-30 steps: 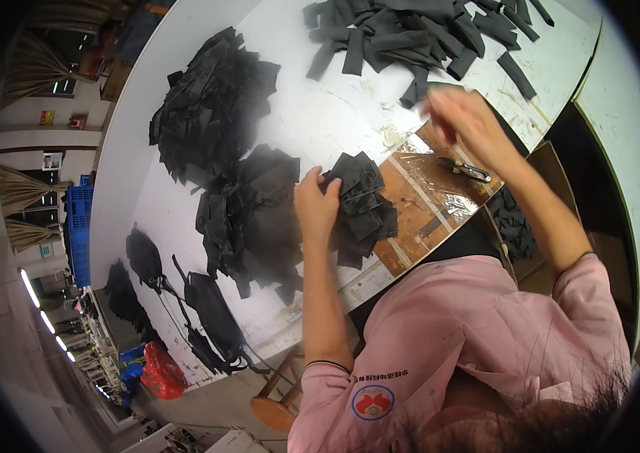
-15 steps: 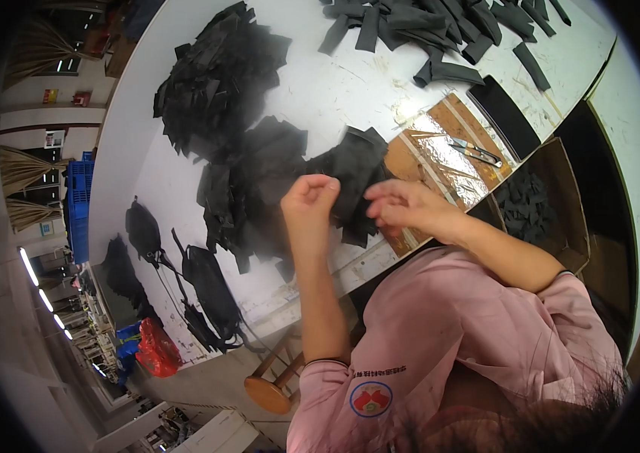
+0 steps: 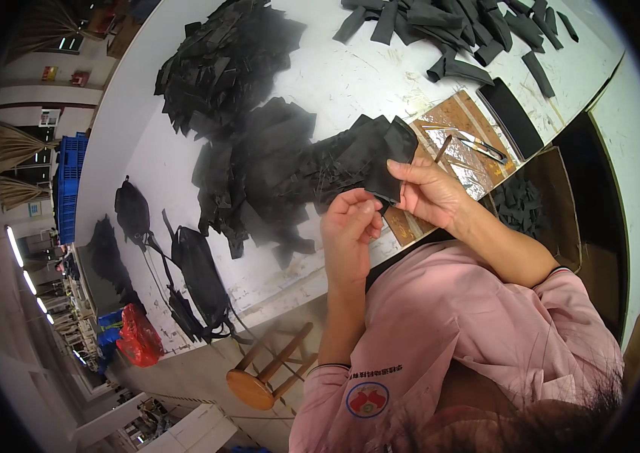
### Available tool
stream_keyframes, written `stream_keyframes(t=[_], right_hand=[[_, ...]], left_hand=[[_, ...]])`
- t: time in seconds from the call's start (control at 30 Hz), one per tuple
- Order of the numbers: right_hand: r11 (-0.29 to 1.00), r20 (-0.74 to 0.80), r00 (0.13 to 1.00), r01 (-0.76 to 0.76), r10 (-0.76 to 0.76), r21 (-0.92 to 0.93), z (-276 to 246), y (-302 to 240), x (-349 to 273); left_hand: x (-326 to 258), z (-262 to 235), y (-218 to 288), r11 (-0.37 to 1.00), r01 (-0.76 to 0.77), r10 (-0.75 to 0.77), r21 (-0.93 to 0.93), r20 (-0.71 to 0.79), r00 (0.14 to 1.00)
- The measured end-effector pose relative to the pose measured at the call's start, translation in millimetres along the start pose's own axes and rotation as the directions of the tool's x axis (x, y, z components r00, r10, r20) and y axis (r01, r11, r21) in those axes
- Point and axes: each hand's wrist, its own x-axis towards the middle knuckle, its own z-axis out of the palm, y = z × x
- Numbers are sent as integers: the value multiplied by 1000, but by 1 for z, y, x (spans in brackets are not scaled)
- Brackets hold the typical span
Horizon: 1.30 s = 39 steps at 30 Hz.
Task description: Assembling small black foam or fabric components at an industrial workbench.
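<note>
A piece of black fabric [image 3: 395,155] is raised at the near edge of the table, between my two hands. My right hand [image 3: 434,195] grips its right side, the thumb lying on top. At its lower corner my left hand [image 3: 352,226] is closed, with thumb and fingertips pinched on the fabric's edge. More black fabric pieces lie loosely spread [image 3: 274,170] just beyond and to the left of my hands. Some of the held piece's outline blends into the dark pieces behind it.
A taped brown board [image 3: 447,113] with thread snips [image 3: 482,149] lies to the right, beside a flat black slab [image 3: 511,117]. Farther off are a fabric heap [image 3: 222,68] and folded black strips [image 3: 441,19]. A cardboard box [image 3: 561,174] holds small black pieces. Wooden stool [image 3: 252,389] at lower left.
My hands have moved right and closer together. Both have taken hold of a black fabric piece, which is now lifted between them; before, the fingers showed no fabric in them.
</note>
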Motion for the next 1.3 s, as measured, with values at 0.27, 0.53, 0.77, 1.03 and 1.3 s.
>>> stream_keyframes(t=[0.27, 0.53, 0.77, 1.03, 1.3], right_hand=[[997, -43, 999, 6, -9, -72, -5, 5, 2], [971, -104, 993, 36, -62, -236, -7, 7, 1], [958, -151, 988, -30, -14, -284, -6, 8, -3], [-46, 337, 782, 369, -525, -928, 8, 13, -22], [-24, 368, 823, 398, -432, -917, 13, 21, -13]], left_hand=[[4, 0, -5, 1000, 13, -14, -17, -12, 1000], [2, 2, -8, 985, -77, 92, 158, -92, 991], [-2, 10, -9, 910, -142, 221, 389, -166, 961], [-10, 4, -9, 862, -219, 315, 457, -145, 938], [-13, 17, -30, 370, -256, 688, 893, -79, 721]])
